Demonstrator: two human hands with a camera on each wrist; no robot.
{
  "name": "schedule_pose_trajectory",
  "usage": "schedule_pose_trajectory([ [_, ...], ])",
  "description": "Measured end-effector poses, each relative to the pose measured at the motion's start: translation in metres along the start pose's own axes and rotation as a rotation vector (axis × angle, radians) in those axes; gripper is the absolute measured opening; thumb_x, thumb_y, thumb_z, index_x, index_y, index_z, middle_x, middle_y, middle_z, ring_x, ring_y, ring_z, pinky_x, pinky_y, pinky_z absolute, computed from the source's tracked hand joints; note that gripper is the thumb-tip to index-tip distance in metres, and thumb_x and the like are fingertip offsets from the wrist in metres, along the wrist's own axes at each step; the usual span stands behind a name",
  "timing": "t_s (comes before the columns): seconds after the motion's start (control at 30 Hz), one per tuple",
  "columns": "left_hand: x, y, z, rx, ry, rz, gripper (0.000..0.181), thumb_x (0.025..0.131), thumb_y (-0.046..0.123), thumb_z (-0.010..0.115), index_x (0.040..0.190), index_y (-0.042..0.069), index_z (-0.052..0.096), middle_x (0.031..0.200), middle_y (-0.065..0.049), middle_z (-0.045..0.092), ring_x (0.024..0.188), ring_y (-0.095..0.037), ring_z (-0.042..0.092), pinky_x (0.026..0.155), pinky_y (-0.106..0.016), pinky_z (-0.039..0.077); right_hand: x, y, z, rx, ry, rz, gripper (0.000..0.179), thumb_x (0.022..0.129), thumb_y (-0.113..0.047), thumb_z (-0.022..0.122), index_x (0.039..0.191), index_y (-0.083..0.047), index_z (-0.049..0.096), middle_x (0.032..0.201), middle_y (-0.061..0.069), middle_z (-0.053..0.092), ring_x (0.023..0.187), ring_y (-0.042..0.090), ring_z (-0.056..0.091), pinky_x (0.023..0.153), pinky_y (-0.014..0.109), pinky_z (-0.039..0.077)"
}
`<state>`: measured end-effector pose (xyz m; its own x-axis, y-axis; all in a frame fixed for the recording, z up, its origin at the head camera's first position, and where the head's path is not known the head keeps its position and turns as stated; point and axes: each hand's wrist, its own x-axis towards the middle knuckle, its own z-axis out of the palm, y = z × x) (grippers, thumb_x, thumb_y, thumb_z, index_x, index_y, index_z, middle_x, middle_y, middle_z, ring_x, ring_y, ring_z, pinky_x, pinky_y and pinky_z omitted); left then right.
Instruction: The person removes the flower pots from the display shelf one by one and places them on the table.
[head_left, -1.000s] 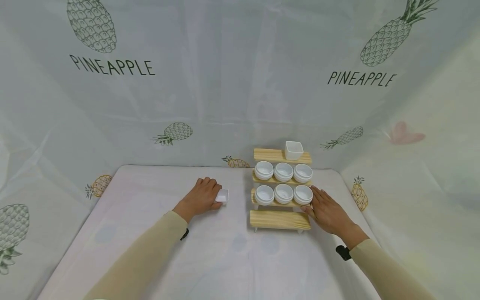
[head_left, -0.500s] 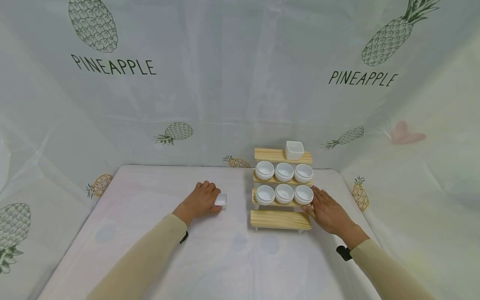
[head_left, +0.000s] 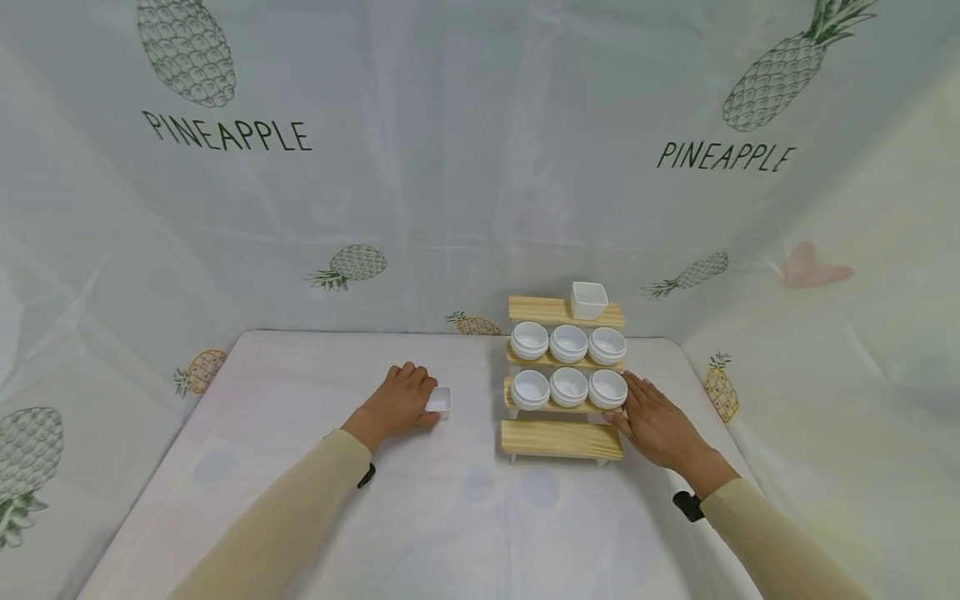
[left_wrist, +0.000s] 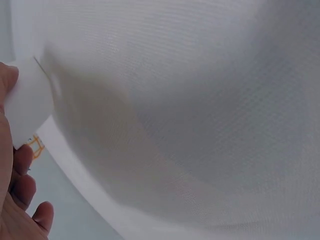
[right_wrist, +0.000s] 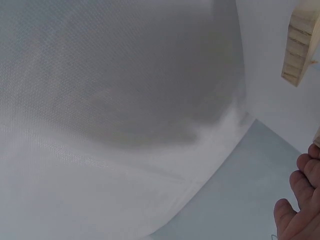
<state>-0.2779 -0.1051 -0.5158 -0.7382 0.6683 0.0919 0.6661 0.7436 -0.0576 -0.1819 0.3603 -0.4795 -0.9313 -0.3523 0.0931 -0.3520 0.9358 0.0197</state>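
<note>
The largest thing is the pale grey cloth backdrop (head_left: 465,183), printed with pineapples and the word PINEAPPLE. In front of it there is the table (head_left: 427,525), covered with a whitish cloth that has faint coloured spots. Two long beige sleeves (head_left: 277,521) reach over it from the near side.

On the table, right of the middle, stands a stepped display stand of light wooden planks (head_left: 561,439), which has four levels.

The right hand (head_left: 660,425) is at the right end of this stand. Its fingers are straight and lie close together, with the fingertips at the wood of the third level from the top; the thumb points toward the front of that level. The left hand (head_left: 397,402) is well apart from the stand, to its left. Its fingers and thumb pinch a small white square cup; whether the cup touches the table, I cannot tell.

Six round white glossy bowls (head_left: 568,387) sit on the two middle levels, three in each row. A white square dish (head_left: 589,301) stands on the top plank, toward its right end. The small white square cup (head_left: 441,401) shows its opening upward. Smallest are the black wrist bands (head_left: 687,506), one at each wrist.
</note>
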Motion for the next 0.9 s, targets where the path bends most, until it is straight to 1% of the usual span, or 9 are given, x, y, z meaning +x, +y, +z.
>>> schedule_pose_trajectory([
  [0.17, 0.002, 0.001, 0.000, 0.000, -0.003, -0.004, 0.054, 0.100, 0.050, 0.069, 0.127, 0.004, 0.063, 0.119, -0.012, 0.062, 0.103, -0.029, 0.047, 0.092, -0.046, 0.042, 0.000, 0.000, -0.001, 0.005, -0.004, 0.004, 0.077, 0.112, -0.044, 0.048, 0.155, 0.017, 0.033, 0.164, 0.034, 0.033, 0.152, 0.050, 0.035, 0.123, 0.060, 0.029],
  [0.27, 0.004, 0.001, 0.001, 0.012, 0.013, 0.002, 0.054, 0.100, 0.050, 0.070, 0.126, 0.004, 0.064, 0.118, -0.011, 0.063, 0.101, -0.029, 0.047, 0.091, -0.046, 0.042, 0.001, 0.000, -0.001, 0.003, -0.005, 0.004, 0.078, 0.111, -0.045, 0.048, 0.156, 0.016, 0.032, 0.164, 0.034, 0.033, 0.153, 0.049, 0.034, 0.124, 0.060, 0.028],
  [0.43, 0.008, 0.001, 0.002, 0.029, 0.016, 0.002, 0.054, 0.100, 0.050, 0.069, 0.127, 0.004, 0.064, 0.119, -0.012, 0.063, 0.103, -0.029, 0.048, 0.092, -0.047, 0.043, 0.002, 0.000, 0.001, -0.001, -0.004, 0.004, 0.078, 0.111, -0.046, 0.047, 0.156, 0.016, 0.032, 0.165, 0.034, 0.033, 0.153, 0.049, 0.034, 0.124, 0.059, 0.028],
  [0.63, 0.010, 0.002, 0.000, 0.038, 0.012, 0.008, 0.054, 0.100, 0.048, 0.070, 0.130, 0.004, 0.064, 0.121, -0.012, 0.064, 0.104, -0.030, 0.048, 0.092, -0.047, 0.043, 0.001, 0.000, 0.001, -0.006, -0.002, 0.000, 0.078, 0.111, -0.046, 0.047, 0.156, 0.016, 0.033, 0.164, 0.034, 0.033, 0.153, 0.049, 0.034, 0.124, 0.059, 0.028],
  [0.9, 0.011, 0.007, -0.004, 0.071, 0.014, 0.007, 0.052, 0.100, 0.046, 0.071, 0.128, 0.003, 0.063, 0.119, -0.012, 0.063, 0.102, -0.029, 0.047, 0.091, -0.047, 0.043, 0.000, 0.000, 0.000, -0.006, 0.004, -0.008, 0.077, 0.112, -0.045, 0.047, 0.156, 0.016, 0.033, 0.164, 0.034, 0.033, 0.153, 0.049, 0.033, 0.124, 0.059, 0.027],
])
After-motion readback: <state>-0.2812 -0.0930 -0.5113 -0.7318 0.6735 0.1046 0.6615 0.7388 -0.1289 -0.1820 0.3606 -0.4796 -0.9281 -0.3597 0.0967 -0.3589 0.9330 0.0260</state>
